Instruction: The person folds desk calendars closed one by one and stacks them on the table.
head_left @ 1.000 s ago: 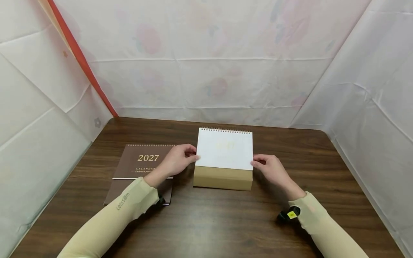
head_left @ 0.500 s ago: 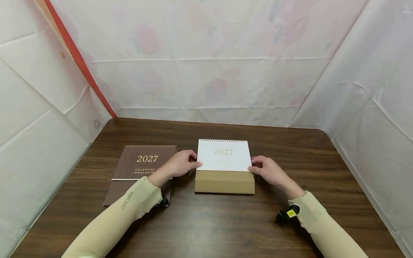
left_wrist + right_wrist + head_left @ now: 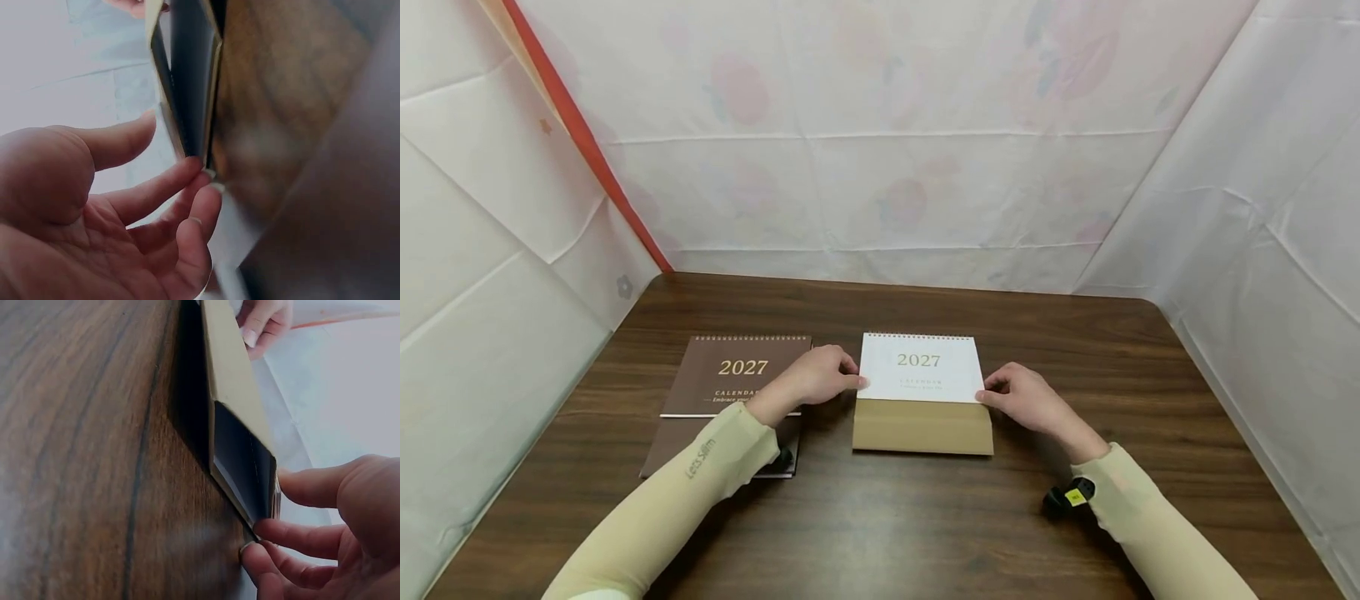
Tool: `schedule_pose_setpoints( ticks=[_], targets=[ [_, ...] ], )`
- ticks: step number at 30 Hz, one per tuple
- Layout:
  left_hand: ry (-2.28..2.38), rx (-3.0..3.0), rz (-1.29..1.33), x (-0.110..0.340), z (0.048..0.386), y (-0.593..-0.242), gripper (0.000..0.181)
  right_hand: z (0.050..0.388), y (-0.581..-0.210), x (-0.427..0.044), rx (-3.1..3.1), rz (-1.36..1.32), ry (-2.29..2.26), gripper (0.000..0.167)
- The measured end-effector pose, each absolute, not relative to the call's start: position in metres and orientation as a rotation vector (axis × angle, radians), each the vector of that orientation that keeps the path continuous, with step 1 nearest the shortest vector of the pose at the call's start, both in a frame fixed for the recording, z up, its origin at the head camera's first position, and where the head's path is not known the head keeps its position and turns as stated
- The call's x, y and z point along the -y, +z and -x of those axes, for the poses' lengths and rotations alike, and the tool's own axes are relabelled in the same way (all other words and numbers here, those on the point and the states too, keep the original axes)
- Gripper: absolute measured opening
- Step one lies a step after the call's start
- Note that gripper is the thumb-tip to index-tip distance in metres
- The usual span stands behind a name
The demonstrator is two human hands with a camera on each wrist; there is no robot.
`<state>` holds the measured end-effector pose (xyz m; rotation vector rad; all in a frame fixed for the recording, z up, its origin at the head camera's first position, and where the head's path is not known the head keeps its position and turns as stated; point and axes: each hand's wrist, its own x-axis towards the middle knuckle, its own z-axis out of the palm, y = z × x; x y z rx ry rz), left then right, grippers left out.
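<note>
A white spiral-bound desk calendar printed 2027 in gold leans low on its tan folding stand. My left hand pinches the calendar's left edge, thumb in front and fingers behind. At the opposite edge my right hand grips it the same way. From the right wrist view the stand shows a flattened, hollow, dark-lined end, with fingertips at its back corner. The left wrist view has the stand's other open end beside the curled left fingers.
A brown 2027 calendar lies on the table to the left, partly under my left forearm. The dark wood table extends around both calendars. Behind it hangs a pale fruit-patterned curtain, with white sheets at both sides.
The white calendar's spiral edge has come down and nearer, so the stand sits flatter. Its front base has slid slightly toward me. Both hands stayed at the side edges and moved a little.
</note>
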<state>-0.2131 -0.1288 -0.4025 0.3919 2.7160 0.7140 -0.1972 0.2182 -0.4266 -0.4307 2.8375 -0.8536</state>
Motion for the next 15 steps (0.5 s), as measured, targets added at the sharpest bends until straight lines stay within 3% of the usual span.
schedule_pose_setpoints(
  ticks=[5,9,15],
  targets=[
    [0.702,-2.739,-0.425,0.133,0.209,-0.395,0.028,0.187,-0.422,-0.217,-2.941,0.490,-0.812,0.021],
    [0.633,-2.791,-0.650,0.137,0.199,-0.393,0.027,0.178,-0.423,-0.217,-2.984,0.608,-0.837,0.020],
    [0.400,-2.833,-0.987,0.135,0.178,-0.389,0.037,0.162,-0.422,-0.217,-2.961,0.839,-0.775,0.042]
  ],
)
